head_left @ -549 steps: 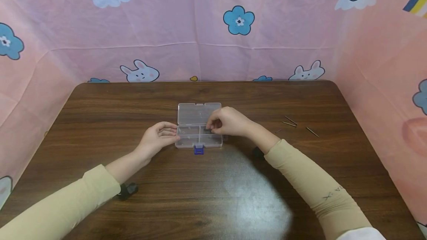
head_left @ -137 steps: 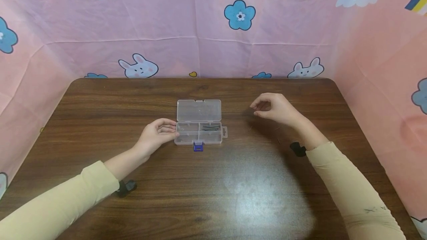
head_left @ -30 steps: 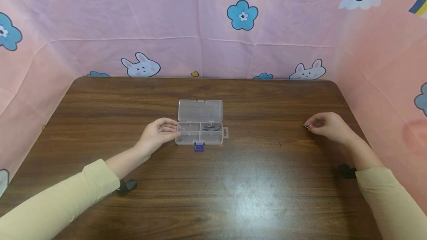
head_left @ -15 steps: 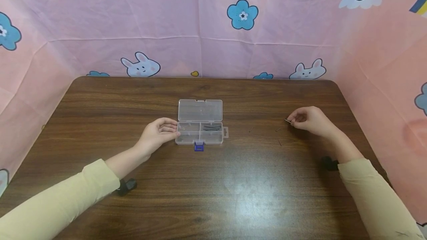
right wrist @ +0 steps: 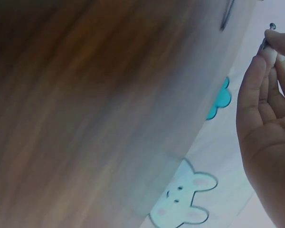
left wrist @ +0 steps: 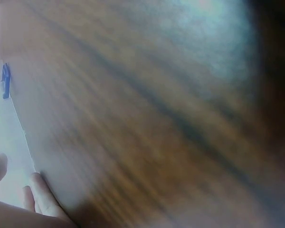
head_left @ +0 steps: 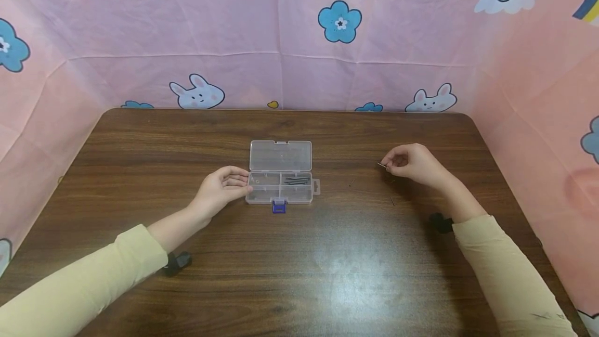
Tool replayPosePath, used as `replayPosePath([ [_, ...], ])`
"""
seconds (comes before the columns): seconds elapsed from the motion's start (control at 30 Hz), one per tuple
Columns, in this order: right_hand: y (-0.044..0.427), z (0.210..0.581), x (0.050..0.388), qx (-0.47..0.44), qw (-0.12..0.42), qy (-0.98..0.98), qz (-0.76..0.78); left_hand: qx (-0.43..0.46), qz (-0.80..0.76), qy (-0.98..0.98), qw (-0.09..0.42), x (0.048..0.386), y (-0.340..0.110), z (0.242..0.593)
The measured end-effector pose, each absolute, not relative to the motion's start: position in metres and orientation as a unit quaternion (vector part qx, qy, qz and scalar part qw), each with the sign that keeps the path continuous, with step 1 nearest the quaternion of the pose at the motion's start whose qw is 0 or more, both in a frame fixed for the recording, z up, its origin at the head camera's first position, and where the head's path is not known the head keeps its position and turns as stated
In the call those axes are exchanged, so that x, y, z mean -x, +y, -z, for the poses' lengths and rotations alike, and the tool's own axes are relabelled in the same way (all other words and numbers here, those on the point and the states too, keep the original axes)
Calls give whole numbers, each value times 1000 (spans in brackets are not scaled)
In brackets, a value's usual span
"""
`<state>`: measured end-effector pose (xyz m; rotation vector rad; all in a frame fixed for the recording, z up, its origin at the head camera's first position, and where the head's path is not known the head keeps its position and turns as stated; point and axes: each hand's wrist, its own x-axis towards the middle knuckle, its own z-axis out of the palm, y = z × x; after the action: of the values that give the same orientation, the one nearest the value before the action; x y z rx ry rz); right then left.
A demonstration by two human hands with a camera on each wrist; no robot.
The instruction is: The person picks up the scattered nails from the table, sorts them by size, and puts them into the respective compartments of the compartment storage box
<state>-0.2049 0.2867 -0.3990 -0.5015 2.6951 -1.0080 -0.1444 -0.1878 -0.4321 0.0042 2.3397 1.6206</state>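
A clear divided plastic box lies with its lid laid back and a blue latch at its front edge. Several dark nails lie in its back right compartment. The left hand holds the box's left edge between thumb and fingers; in the left wrist view its fingers show at the lower left. Above the table, right of the box, the right hand pinches a thin metal nail, whose head also shows in the right wrist view.
Small thin pieces lie on the wooden table right of the box, one nearer to it and one further right. A hang tab sticks out of the box's right side. Patterned pink cloth stands behind and beside the table.
Compared with 18 seconds ago, nails lie in the back right compartment. Over the last second the right hand has moved left with the nail, while the left hand has stayed at the box.
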Motion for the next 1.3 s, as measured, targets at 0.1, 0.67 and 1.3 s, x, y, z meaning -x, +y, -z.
replayPosePath([
  [0.1,277,399,207,175,115,910,357,-2,-563,813,147,145,-188,432],
  [0.67,216,392,221,230,128,894,363,-3,-559,816,148,146,-188,433],
  [1.3,146,381,225,303,123,861,389,-5,-555,819,147,146,-189,431],
])
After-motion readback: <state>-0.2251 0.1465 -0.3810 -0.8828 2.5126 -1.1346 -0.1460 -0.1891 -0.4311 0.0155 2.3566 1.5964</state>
